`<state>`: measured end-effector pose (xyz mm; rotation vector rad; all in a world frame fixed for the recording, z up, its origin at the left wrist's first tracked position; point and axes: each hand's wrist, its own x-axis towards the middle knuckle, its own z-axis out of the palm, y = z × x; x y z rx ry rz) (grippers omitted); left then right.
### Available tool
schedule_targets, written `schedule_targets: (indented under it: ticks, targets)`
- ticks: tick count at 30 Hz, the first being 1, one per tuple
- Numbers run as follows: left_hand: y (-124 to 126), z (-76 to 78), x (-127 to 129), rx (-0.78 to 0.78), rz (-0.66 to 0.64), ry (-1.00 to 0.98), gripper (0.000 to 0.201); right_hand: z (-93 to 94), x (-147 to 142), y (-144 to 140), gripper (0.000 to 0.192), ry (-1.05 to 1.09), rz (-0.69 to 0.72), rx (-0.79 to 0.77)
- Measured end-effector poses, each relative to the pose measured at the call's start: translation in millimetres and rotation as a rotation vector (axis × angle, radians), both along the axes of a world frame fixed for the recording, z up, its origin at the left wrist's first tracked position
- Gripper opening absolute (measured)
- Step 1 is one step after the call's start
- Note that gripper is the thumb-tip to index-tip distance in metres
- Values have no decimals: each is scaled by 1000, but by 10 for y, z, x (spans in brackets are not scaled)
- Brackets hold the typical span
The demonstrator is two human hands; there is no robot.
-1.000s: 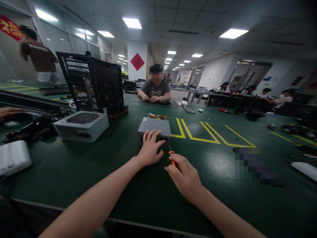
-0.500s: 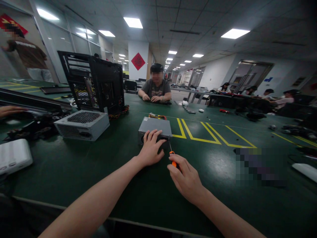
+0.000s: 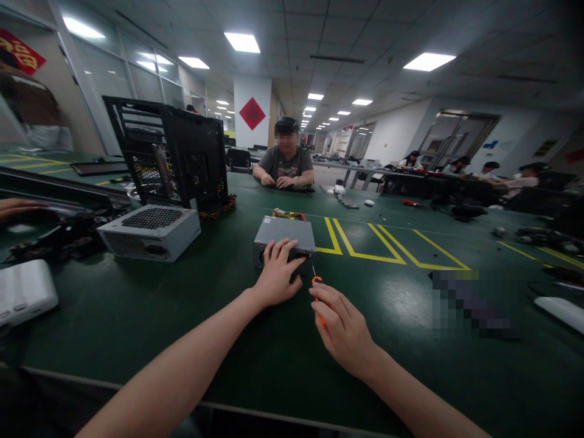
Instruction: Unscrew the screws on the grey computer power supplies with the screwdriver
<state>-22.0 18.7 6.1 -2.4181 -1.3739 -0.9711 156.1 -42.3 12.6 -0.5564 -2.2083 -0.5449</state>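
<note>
A grey computer power supply [image 3: 285,229] lies on the green table in front of me, with a bundle of coloured wires [image 3: 288,214] at its far side. My left hand [image 3: 277,274] grips its near edge, fingers spread over the top and front face. In my right hand [image 3: 342,319] is an orange-and-black screwdriver [image 3: 317,280], fingers wrapped around the handle. Its thin shaft points up to the near right corner of the power supply. Whether the tip sits in a screw is too small to tell.
Left of centre stand another power supply [image 3: 150,231] and an open black computer case [image 3: 168,152]. A white device [image 3: 27,292] lies at the left edge, near another person's hand [image 3: 18,208]. Across the table sits a person [image 3: 286,161]. A pixelated object [image 3: 474,304] lies at right.
My right hand's fingers have shifted around the screwdriver handle, with its shaft still at the same corner. The left hand keeps its place. The person at far left has moved further left.
</note>
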Motion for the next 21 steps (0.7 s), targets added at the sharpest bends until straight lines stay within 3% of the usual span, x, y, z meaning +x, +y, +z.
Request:
schedule_targets:
  ticks: [7, 11, 17, 21]
  targets:
    - [-12, 10, 1, -16, -1, -12, 40, -10, 21, 40, 19, 37, -87, 13]
    - [-23, 15, -4, -18, 1, -7, 39, -26, 41, 36, 19, -28, -49, -7]
    - [-17, 15, 0, -19, 27, -4, 28, -39, 45, 41, 16, 7, -109, 20]
    - [12, -2, 2, -2, 43, -41, 25, -18, 42, 46, 21, -27, -39, 19]
